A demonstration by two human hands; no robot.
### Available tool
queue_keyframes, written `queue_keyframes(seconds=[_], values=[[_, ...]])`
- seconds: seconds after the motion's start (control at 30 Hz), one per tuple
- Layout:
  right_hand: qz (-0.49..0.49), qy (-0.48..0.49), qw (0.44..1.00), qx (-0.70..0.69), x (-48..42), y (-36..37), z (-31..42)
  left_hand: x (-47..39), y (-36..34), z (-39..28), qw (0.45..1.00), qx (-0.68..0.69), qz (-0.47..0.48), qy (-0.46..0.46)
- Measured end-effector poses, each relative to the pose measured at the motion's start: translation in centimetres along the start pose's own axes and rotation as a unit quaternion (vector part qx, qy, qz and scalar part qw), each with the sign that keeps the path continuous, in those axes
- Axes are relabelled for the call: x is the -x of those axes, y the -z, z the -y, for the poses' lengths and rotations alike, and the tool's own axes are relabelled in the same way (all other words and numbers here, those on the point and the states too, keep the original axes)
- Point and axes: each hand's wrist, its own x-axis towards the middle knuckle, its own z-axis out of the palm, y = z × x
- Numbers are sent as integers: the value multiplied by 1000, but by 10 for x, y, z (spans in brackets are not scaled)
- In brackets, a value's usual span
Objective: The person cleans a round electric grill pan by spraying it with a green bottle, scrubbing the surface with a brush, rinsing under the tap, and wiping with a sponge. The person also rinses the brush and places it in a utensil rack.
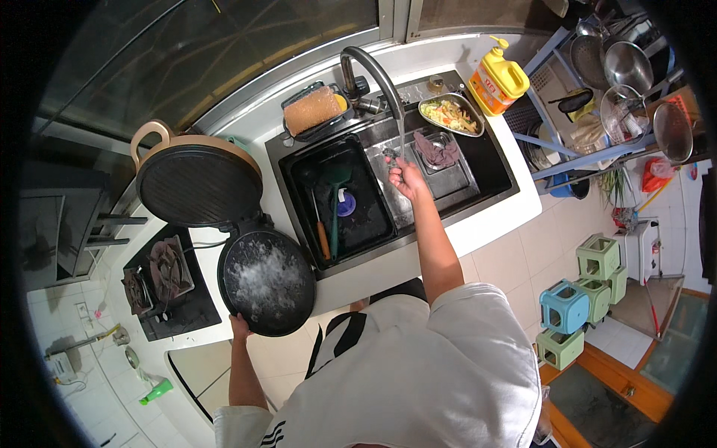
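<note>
An electric griddle [270, 280] lies opened out on the counter, white foam spread over the middle of its dark lower plate. Its ridged upper plate [199, 182] is tipped back toward the window. My left hand [241, 326] grips the lower plate's near edge. Over the sink [395, 215], my right hand [408, 178] is curled below the faucet [386, 73], in the running water. Something greyish shows at the right fingertips; whether it is a wire scrubber or splashing water is unclear. A wet mauve cloth [440, 152] lies in the sink's right part, beyond that hand.
The left basin holds a green spatula [337, 207] and a wooden-handled utensil [323, 241]. A dish of chopped food [451, 115] sits at the sink's back corner, near a yellow detergent bottle [500, 78]. A gas stove [171, 285] is at left, plastic stools [564, 305] at right.
</note>
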Motion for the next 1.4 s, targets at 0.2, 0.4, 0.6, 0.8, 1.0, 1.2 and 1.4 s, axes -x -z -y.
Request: queue_keyframes(seconds=[0.2,0.4,0.6,0.8,1.0,1.2,1.4], values=[[-36,21,995,89,-9,-7,9,-9,-10,-1,1000,9,26,-4],[-58,96,986,125,12,-53,13,22,-6,-28,999,25,16,36],[7,67,984,164,7,-44,26,16,-6,-22,999,27,9,23],[222,-142,949,-172,22,-44,41,13,-11,-14,1000,18,9,14],[32,-184,940,286,0,27,7,5,8,12,999,-39,-22,-20],[-15,-15,991,133,14,7,18,6,-17,-18,1000,10,19,18],[102,-24,995,-2,24,-43,39,-21,-20,18,1000,14,2,8]])
